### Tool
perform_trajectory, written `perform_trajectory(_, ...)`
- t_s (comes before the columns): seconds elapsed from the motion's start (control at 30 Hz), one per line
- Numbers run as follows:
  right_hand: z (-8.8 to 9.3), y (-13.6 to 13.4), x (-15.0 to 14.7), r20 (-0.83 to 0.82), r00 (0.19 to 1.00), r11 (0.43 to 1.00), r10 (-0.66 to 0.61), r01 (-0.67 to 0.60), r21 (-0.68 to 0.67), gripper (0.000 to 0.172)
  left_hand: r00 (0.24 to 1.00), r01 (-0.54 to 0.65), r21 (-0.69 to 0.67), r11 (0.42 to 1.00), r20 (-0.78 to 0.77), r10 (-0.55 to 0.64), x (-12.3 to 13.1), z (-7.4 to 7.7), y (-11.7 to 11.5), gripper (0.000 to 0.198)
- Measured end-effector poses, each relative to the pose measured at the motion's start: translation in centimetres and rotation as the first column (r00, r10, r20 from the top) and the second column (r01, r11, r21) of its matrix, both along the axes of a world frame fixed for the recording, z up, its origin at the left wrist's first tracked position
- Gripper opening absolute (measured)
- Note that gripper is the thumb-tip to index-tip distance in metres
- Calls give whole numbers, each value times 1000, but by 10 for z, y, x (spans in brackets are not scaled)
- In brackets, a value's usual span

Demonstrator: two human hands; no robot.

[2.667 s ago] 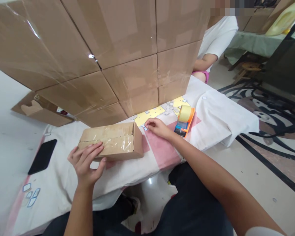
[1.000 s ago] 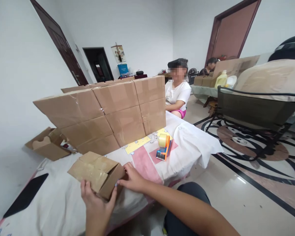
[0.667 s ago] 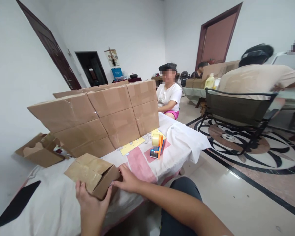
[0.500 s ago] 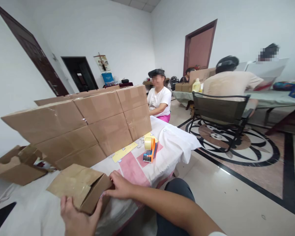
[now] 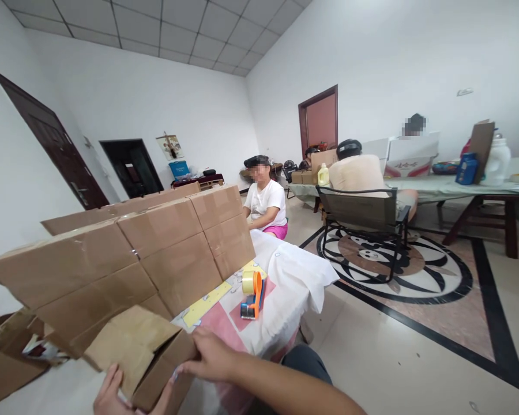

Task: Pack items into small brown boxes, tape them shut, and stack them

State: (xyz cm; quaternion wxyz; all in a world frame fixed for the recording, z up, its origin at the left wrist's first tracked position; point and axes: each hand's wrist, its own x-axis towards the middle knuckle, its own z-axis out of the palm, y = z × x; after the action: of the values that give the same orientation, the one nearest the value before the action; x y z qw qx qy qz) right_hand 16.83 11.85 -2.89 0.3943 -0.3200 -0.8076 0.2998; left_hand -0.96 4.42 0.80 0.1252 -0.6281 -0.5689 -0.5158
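A small brown cardboard box lies on the cloth-covered table in front of me, its top flap slightly raised along the right edge. My left hand grips its near corner, fingers on the flap and thumb along the near side. Around the right end curls my right hand, thumb on the near face and fingers on the far edge. Beyond the box rests an orange and blue tape dispenser with a roll of yellowish tape; neither hand touches it.
Stacked cardboard boxes form a wall along the table's far side. An open carton stands at the left. A person in a white shirt sits past the stack. Another sits in a dark chair at a second table.
The view has tipped upward and turned right, so the box and hands appear lower and more ceiling shows. Both hands keep their hold on the box.
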Motion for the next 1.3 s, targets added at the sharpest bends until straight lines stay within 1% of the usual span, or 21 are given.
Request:
perform_trajectory(0.1, 39, -5, 56, -148, 981, 991, -125, 130, 20, 43, 995, 86, 47, 995, 40, -88, 57, 32, 16, 95)
perform_trajectory(0.13, 52, -7, 79, -189, 966, 982, -177, 186, 30, 41, 989, 134, 68, 989, 50, -137, 79, 43, 23, 95)
perform_trajectory(0.17, 64, -10, 103, -212, 953, 972, -215, 229, 46, 40, 978, 200, 51, 978, 52, -203, 103, 53, 29, 93)
perform_trajectory(0.2, 74, -12, 127, -233, 938, 959, -256, 278, 63, 40, 963, 260, 85, 962, 48, -264, 128, 63, 36, 92)
perform_trajectory(0.27, 87, -13, 179, -266, 899, 918, -348, 384, 96, 38, 910, 408, 86, 909, 41, -413, 179, 79, 52, 85)
perform_trajectory(0.3, 89, -11, 204, -266, 878, 894, -398, 436, 105, 41, 877, 475, 73, 877, 38, -479, 204, 85, 61, 83)
perform_trajectory(0.37, 84, -1, 250, -248, 826, 838, -506, 539, 84, 41, 813, 580, 35, 814, 45, -581, 253, 88, 82, 81)
perform_trajectory(0.4, 76, 7, 270, -245, 795, 807, -555, 586, 74, 41, 788, 613, 0, 790, 66, -612, 274, 85, 93, 83)
perform_trajectory(0.47, 53, 27, 302, -235, 742, 752, -627, 656, 64, 43, 760, 648, -60, 760, 115, -639, 310, 72, 117, 84)
perform_trajectory(0.53, 22, 48, 321, -217, 697, 706, -684, 707, 48, 45, 756, 654, -137, 744, 168, -633, 333, 50, 138, 83)
perform_trajectory(0.6, -10, 66, 328, -181, 670, 679, -720, 734, 12, 44, 769, 639, -207, 741, 203, -607, 346, 24, 155, 82)
perform_trajectory(0.67, -37, 77, 324, -169, 632, 644, -757, 765, -21, 44, 793, 609, -232, 758, 210, -572, 351, 1, 166, 81)
perform_trajectory(0.7, -46, 80, 320, -175, 589, 602, -789, 798, -26, 46, 806, 591, -227, 774, 206, -555, 353, -7, 171, 80)
perform_trajectory(0.77, -57, 81, 308, -183, 464, 475, -867, 880, -18, 55, 833, 550, -203, 810, 200, -515, 357, -16, 180, 79)
perform_trajectory(0.83, -59, 80, 297, -155, 338, 344, -928, 939, -9, 63, 856, 511, -191, 838, 196, -478, 364, -17, 192, 78)
perform_trajectory(0.87, -58, 79, 294, -128, 305, 308, -944, 951, -4, 65, 867, 493, -193, 849, 192, -460, 368, -16, 199, 77)
perform_trajectory(0.9, -58, 79, 291, -102, 288, 290, -952, 957, 1, 65, 879, 472, -203, 858, 185, -440, 373, -15, 208, 77)
perform_trajectory(1.0, -59, 80, 291, -45, 283, 282, -958, 959, 28, 62, 911, 411, -261, 874, 156, -382, 386, -12, 238, 78)
perform_trajectory(1.13, -66, 85, 294, 1, 258, 258, -966, 962, 87, 60, 937, 349, -340, 873, 155, -314, 397, -6, 276, 84)
perform_trajectory(1.23, -68, 87, 296, 27, 249, 251, -968, 959, 130, 59, 953, 301, -414, 859, 165, -255, 399, 5, 297, 86)
perform_trajectory(1.3, -68, 87, 296, 38, 249, 252, -968, 955, 155, 57, 959, 279, -462, 842, 173, -223, 397, 17, 303, 88)
